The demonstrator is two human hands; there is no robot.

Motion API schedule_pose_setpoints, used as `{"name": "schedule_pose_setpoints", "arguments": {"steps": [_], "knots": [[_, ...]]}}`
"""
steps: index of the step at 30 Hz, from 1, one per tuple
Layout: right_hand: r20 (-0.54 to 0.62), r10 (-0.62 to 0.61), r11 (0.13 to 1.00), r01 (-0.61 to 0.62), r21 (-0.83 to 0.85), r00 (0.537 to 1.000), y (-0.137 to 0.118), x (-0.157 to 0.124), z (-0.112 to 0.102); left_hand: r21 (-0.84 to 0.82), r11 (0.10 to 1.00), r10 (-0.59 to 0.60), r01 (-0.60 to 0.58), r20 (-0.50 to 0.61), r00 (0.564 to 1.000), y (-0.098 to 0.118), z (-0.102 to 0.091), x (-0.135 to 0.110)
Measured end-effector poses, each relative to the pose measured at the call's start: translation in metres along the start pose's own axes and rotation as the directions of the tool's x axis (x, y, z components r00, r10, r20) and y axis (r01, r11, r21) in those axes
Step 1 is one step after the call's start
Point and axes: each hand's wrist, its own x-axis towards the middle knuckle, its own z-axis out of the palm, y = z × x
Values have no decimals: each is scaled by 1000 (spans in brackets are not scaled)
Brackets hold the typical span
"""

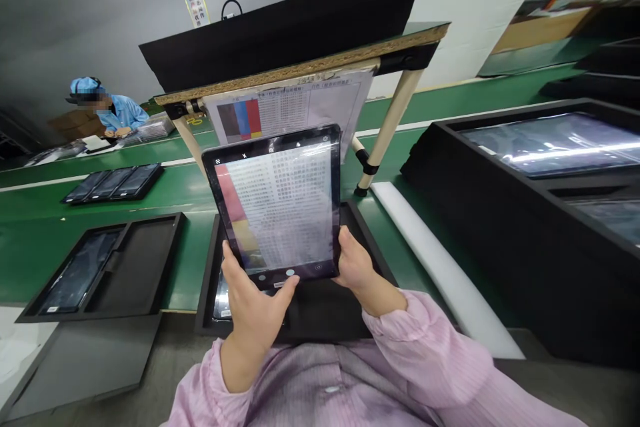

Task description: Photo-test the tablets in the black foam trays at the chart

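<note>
Between my hands a black-framed tablet (285, 207) is held up and tilted, its screen lit with a camera view of printed text and colour blocks. My left hand (255, 300) grips its lower left edge, with the thumb at the bottom near the round shutter button. On the lower right edge my right hand (356, 260) is closed, its fingers hidden behind the tablet. Beyond the tablet hangs a printed chart (295, 107) with colour bars and text. Under my hands lies a black foam tray (320, 313); part of another tablet (221, 303) shows in its left side.
A pipe-legged stand (395, 120) carries the chart. At left is a black tray (135, 267) holding one tablet; a tray of several tablets (113, 181) lies farther back. Right are a white foam strip (445, 267) and stacked black trays (475, 227). A co-worker (120, 110) sits far left.
</note>
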Motion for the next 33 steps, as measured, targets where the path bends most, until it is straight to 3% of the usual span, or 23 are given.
{"name": "schedule_pose_setpoints", "arguments": {"steps": [7, 10, 12, 14, 17, 20, 23, 27, 30, 33], "knots": [[38, -19, 1000, 19, -2, 999, -2, 1, 1, -83, 996, -39, 37, -15, 999, 0, 2, -3], [55, -45, 999, 45, -16, 997, -1, -3, -1, -341, 935, -97, 101, 27, 995, -12, -3, 0], [73, -73, 996, 76, -41, 995, -1, -10, -3, -586, 781, -200, 216, 92, 975, -21, -9, 8], [96, -131, 987, 139, -77, 987, -3, -20, -4, -745, 548, -343, 380, 215, 914, -27, -14, 18], [203, -277, 930, 315, -189, 939, -18, -32, -2, -798, 274, -442, 537, 391, 807, -26, -16, 27], [339, -337, 820, 450, -353, 879, -44, -34, 0, -790, 149, -424, 594, 492, 760, -22, -12, 23], [376, -365, 699, 517, -493, 852, -67, -28, -2, -777, 103, -440, 621, 524, 729, -20, -5, 11], [382, -418, 584, 566, -582, 824, -77, -23, -10, -775, 98, -438, 624, 530, 727, -19, -1, 2], [333, -399, 561, 515, -648, 854, -75, -21, -23, -761, 103, -450, 641, 539, 712, -13, 0, 1], [262, -334, 588, 417, -693, 906, -68, -16, -45, -714, 58, -485, 698, 591, 644, -3, 6, 0]]}}
